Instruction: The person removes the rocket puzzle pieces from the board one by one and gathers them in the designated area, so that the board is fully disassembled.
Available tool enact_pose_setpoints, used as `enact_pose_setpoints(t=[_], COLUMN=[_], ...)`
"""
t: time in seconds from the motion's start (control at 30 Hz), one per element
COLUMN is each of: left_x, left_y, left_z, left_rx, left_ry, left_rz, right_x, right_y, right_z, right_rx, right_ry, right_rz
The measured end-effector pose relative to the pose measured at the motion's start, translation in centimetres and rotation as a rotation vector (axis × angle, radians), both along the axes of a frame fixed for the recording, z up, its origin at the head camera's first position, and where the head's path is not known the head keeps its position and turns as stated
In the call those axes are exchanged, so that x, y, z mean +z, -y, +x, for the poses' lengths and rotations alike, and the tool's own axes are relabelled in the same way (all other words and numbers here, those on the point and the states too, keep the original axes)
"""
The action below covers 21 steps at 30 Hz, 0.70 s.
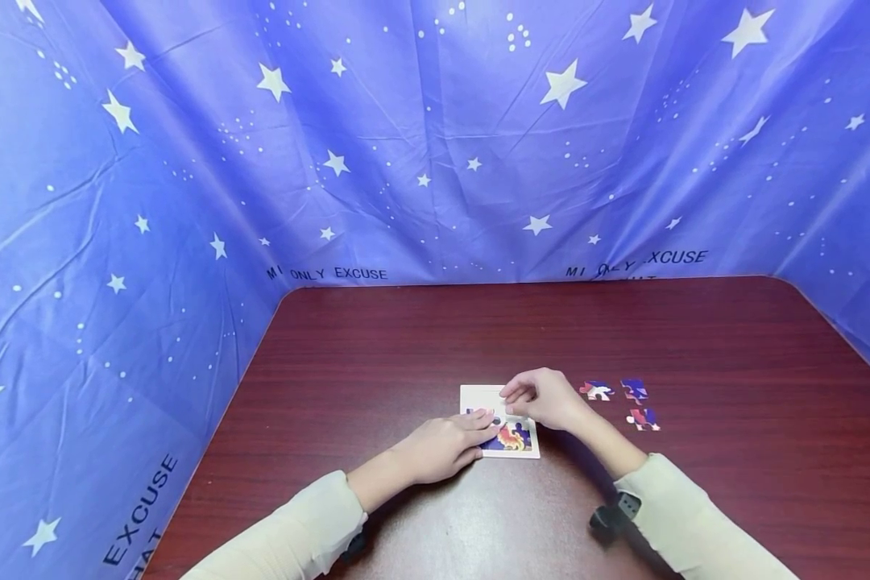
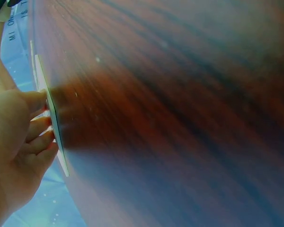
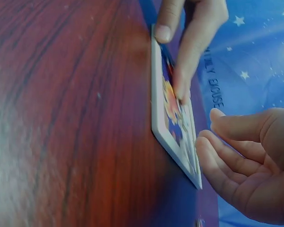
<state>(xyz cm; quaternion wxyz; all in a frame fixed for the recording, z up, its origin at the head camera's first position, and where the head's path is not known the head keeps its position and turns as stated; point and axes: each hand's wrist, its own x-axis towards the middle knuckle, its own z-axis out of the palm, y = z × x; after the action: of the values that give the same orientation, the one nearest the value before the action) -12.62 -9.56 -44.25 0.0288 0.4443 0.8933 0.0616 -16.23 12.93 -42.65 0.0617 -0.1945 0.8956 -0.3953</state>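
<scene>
One white-bordered puzzle board [image 1: 480, 395], part purple and orange, under an outstretched left hand [image 1: 444, 448]; right hand [image 1: 549, 401] loose, empty.

Puzzle board [image 1: 480, 396] on table [image 1: 319, 362], left hand [image 1: 442, 448] on its left side, right hand [image 1: 548, 399] at its far-right corner; I see three loose pieces [image 1: 634, 390] further right, curtain [image 1: 435, 145] behind.

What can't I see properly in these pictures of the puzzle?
- Head view: part of the puzzle, covered by the left hand and right hand.
- Left wrist view: the puzzle's picture, seen nearly edge-on.
- Head view: fine details on the loose pieces, too small.
- Head view: the black thing by the right sleeve, too blurred to name.
</scene>
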Motion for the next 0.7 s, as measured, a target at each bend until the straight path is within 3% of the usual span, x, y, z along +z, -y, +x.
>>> enact_pose_setpoints(t=[0.1,0.23,0.53,0.7], left_x=[0.0,-0.1,-0.1,-0.2], left_y=[0.0,0.0,0.1,0.0], left_z=[0.0,-0.1,0.0,-0.1], left_rx=[-0.005,-0.009,-0.003,0.001], left_ry=[0.001,0.0,0.003,0.01], left_rz=[0.008,0.011,0.002,0.0], right_x=[-0.2,-0.3,-0.6,-0.8], right_y=[0.6,0.8,1.3,1.6], right_z=[0.1,0.2,0.1,0.0], right_rx=[0.062,0.082,0.01,-0.028], right_ry=[-0.009,0.002,0.145,0.189], right_rz=[0.014,0.023,-0.055,-0.041])
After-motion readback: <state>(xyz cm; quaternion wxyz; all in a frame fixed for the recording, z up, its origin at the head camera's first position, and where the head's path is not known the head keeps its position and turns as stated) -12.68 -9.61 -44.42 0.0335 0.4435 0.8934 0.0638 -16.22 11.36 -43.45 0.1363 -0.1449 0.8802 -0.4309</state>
